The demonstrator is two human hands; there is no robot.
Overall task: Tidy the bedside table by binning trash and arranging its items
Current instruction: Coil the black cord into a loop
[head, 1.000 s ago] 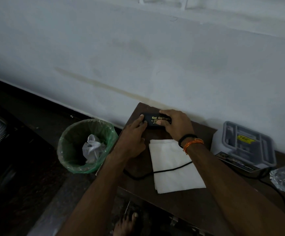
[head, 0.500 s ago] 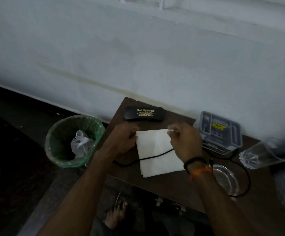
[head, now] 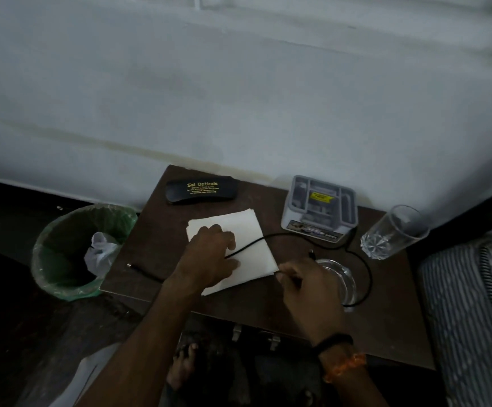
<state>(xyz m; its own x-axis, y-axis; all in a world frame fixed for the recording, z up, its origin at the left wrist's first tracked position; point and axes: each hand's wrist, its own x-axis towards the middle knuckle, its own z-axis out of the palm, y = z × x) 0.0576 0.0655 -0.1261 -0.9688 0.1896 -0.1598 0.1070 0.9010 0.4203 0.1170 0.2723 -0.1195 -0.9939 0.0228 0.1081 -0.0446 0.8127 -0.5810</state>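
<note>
The left hand (head: 209, 257) lies flat and open on the white napkin (head: 233, 245) mid-table. The black cable (head: 268, 237) runs across it, left to right. The right hand (head: 306, 286) pinches the napkin's right corner, nearer the cable's loop.

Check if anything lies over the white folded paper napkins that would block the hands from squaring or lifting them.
Yes. A thin black cable runs across the white folded paper napkins, from under the left hand toward the grey organiser box. The right hand is at the stack's right corner. Nothing else sits on them.
</note>
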